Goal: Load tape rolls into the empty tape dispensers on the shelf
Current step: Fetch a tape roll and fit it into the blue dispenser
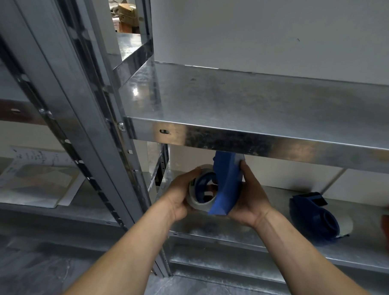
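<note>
Left hand (184, 193) cups the pale translucent tape roll (197, 204) against the left face of the light-blue plastic dispenser (229, 186), gripped upright by the right hand (250, 200); the roll's hole faces its hub. Farther right, a dark-blue dispenser (312, 215) lies on the galvanised shelf (271, 241).

Storeroom, galvanised metal shelving (254, 104) on slotted uprights, cardboard boxes (127, 11) behind, papers (34, 179) on a side shelf

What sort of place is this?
Most likely a storeroom or packing area: galvanised metal shelving fills the view, cardboard boxes sit beyond it, and a dark tape dispenser lies on the lower shelf while the left hand holds a tape roll at the blue dispenser gripped by the right hand.
</note>
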Demonstrator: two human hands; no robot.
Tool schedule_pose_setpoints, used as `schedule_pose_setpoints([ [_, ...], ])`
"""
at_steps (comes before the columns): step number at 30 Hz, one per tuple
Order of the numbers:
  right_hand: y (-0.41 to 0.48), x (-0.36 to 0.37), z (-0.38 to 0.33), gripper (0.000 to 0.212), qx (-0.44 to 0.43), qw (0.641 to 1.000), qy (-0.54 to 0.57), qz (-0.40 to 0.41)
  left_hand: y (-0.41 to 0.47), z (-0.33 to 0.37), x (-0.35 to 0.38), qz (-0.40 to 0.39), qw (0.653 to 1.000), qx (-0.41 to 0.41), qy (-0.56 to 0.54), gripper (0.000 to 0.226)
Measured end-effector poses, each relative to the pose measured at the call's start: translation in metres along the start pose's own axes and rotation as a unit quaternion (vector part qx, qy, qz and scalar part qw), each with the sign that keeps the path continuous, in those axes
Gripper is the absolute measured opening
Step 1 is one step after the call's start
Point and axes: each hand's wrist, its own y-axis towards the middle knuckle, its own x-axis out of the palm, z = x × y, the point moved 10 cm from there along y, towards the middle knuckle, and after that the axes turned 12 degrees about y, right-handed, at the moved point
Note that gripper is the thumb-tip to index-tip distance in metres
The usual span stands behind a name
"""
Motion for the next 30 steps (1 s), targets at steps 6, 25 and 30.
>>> schedule_pose_setpoints([
  [6,0.021,-0.015,-0.013,0.052,-0.073,0.988,-0.099,0.097,-0.009,0.017,-0.007,0.076,0.992,0.085,0.055,0.027],
  [25,0.081,-0.044,0.067,0.038,-0.057,0.972,-0.201,0.108,-0.015,-0.015,-0.054,0.206,0.935,-0.001,0.289,0.044],
  [30,0.104,-0.064,0.063,0.030,-0.059,0.919,-0.351,0.168,-0.009,-0.021,-0.053,0.187,0.933,-0.015,0.307,0.044],
])
